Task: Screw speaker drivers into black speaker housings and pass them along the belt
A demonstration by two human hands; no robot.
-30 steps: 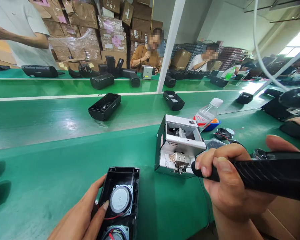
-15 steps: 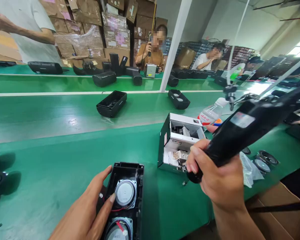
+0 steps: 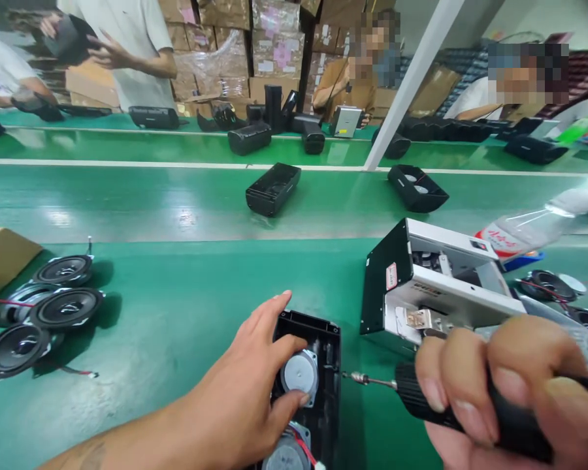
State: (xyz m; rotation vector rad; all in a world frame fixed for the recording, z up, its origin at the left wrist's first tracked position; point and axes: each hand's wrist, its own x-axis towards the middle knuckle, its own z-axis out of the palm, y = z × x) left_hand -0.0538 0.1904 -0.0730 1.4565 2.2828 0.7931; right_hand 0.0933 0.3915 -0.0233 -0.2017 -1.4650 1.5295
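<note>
My left hand (image 3: 247,372) grips a black speaker housing (image 3: 330,405) lying open on the green bench. Its thumb and index finger press around a round speaker (image 3: 300,373) with a silver back, seated inside. Nearer to me in the same housing is a second speaker (image 3: 285,455) with red wires and a white plug. In my right hand (image 3: 504,391), the fingers are wrapped round a black electric screwdriver (image 3: 411,393). The bit points left, a small dark screw seemingly at its tip, just beside the housing's right wall. Most of the tool's body is hidden by my fingers.
A silver-and-black screw feeder (image 3: 387,281) stands right of the housing, with a plastic bottle (image 3: 519,235) behind it. Several loose speakers (image 3: 66,307) lie at left. Black housings (image 3: 273,189) sit on the strip beyond. Co-workers (image 3: 127,52) are across the bench.
The electric screwdriver has come down from over the screw feeder, its bit now pointing left at the housing. My left hand has shifted farther over the upper speaker. The view has swung left.
</note>
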